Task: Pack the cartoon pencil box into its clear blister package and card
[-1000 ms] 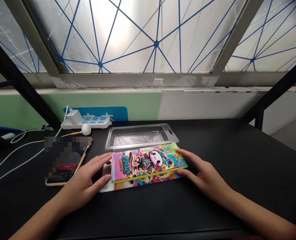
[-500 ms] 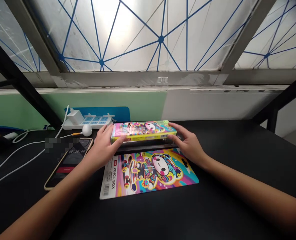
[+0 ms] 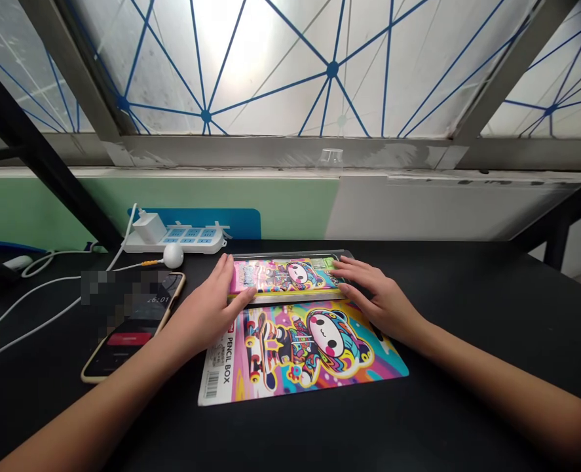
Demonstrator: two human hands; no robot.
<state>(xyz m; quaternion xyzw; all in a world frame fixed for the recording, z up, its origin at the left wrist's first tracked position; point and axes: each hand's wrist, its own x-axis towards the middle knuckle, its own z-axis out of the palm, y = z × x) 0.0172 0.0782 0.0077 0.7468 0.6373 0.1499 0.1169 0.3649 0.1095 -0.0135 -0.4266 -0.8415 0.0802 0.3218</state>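
Observation:
A colourful pencil box (image 3: 283, 278) with a cartoon figure lies flat in a clear plastic tray (image 3: 310, 254). Below it, towards me, spreads a bright printed card (image 3: 314, 351) marked PENCIL BOX, with a barcode at its left end. My left hand (image 3: 211, 298) grips the box's left end, thumb at the near edge and fingers at the far side. At the right end, my right hand (image 3: 381, 298) has its thumb along the near edge and its fingers over the top. The hands cover both ends of the box.
A phone (image 3: 128, 337) showing a running timer lies left of my left forearm. Behind it stand a white power strip (image 3: 192, 246) with a plugged-in charger (image 3: 149, 227) and a small round white device (image 3: 173, 255). White cables (image 3: 29, 308) cross the table's left side.
Both hands have lowered the pencil box from above into the clear tray. My right fingers have spread over its end. The view has shifted slightly.

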